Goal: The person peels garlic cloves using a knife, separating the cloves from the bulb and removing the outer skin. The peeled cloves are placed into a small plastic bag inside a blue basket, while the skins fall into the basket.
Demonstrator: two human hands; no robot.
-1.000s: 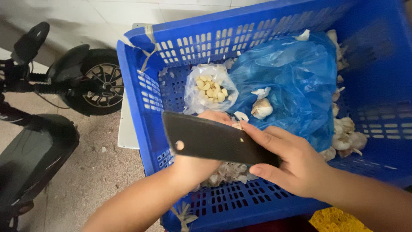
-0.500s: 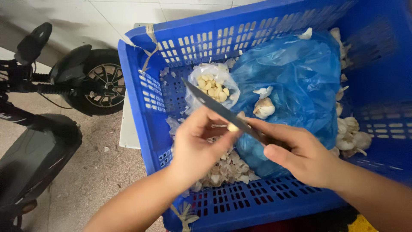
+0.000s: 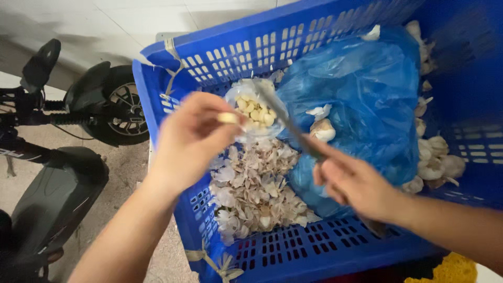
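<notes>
My left hand (image 3: 191, 139) pinches a peeled garlic clove (image 3: 228, 118) over a blue plastic crate (image 3: 183, 68). My right hand (image 3: 353, 181) grips a dark knife (image 3: 285, 118) whose blade points up and left, toward a clear bag of peeled cloves (image 3: 254, 110). Below the hands a heap of papery garlic skins (image 3: 257, 186) covers the crate floor. A blue plastic bag (image 3: 367, 99) lies in the crate with a garlic bulb (image 3: 322, 128) on it.
Unpeeled garlic bulbs (image 3: 437, 165) lie along the crate's right side. A black electric scooter (image 3: 57, 157) stands on the concrete floor to the left, its wheel (image 3: 123, 107) close to the crate. A yellow object (image 3: 453, 270) shows at the bottom right.
The hands have come apart. My left hand rose leftward with a clove pinched in its fingers. The knife turned edge-on and now points toward the clear bag, uncovering the skins.
</notes>
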